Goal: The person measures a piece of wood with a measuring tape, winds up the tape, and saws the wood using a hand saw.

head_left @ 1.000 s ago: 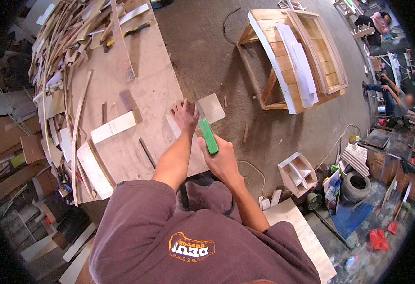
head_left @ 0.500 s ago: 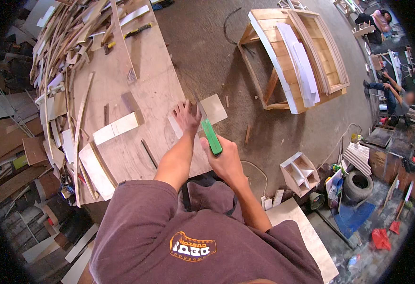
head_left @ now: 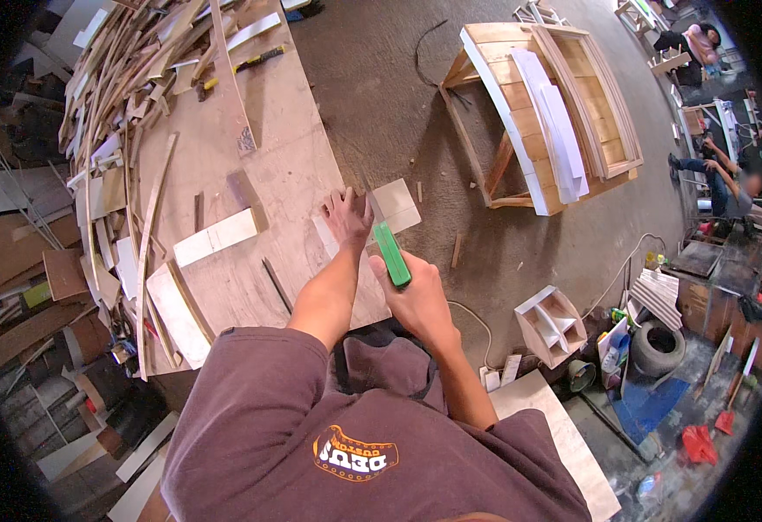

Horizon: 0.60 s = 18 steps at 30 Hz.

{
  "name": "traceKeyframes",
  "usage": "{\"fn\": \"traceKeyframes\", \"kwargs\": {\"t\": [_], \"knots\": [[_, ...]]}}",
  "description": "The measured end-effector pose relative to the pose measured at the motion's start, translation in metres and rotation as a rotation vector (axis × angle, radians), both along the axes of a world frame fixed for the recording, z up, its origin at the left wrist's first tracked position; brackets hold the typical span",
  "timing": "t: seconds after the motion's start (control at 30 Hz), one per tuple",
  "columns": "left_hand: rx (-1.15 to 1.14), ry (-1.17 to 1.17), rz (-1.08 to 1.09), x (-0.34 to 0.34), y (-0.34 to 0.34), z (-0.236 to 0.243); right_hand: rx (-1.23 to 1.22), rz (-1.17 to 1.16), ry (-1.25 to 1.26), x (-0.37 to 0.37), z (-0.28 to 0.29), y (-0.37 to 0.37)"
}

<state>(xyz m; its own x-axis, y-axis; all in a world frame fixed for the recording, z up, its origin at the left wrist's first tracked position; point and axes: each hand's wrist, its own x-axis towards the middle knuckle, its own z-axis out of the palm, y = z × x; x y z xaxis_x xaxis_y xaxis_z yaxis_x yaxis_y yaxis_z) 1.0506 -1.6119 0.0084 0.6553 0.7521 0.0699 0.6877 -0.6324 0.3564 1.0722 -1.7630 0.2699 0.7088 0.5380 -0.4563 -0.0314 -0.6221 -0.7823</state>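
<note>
My left hand (head_left: 347, 215) lies on a pale, thin board (head_left: 397, 206) at the table's right edge, its fingers spread. Part of that board sticks out past the edge. Wrapped round the green handle of a handsaw (head_left: 391, 252), my right hand (head_left: 416, 296) is closed. The saw's narrow blade points away from me and crosses the board just right of my left fingers. How deep the blade sits in the board is too small to tell.
On the wooden table (head_left: 290, 165) lie a pale wood block (head_left: 216, 237), a dark thin stick (head_left: 277, 285) and a yellow-black tool (head_left: 260, 58). Scrap strips (head_left: 137, 78) heap up far left. A curved wooden frame (head_left: 533, 113) stands on the floor; a person (head_left: 725, 178) sits far right.
The view has shifted slightly. My hands, the handsaw and the board keep nearly the same places relative to each other.
</note>
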Motion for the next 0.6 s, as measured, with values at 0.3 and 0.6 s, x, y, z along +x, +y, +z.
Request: {"fn": "traceKeyframes", "kwargs": {"t": [0.3,0.6], "knots": [[0.019,-0.042,0.003,0.001,-0.001,-0.001,0.049,-0.036,-0.019,0.001,0.000,-0.001],[0.010,-0.062,0.002,0.002,-0.002,0.003,0.024,-0.026,0.008,-0.001,-0.001,0.001]]}}
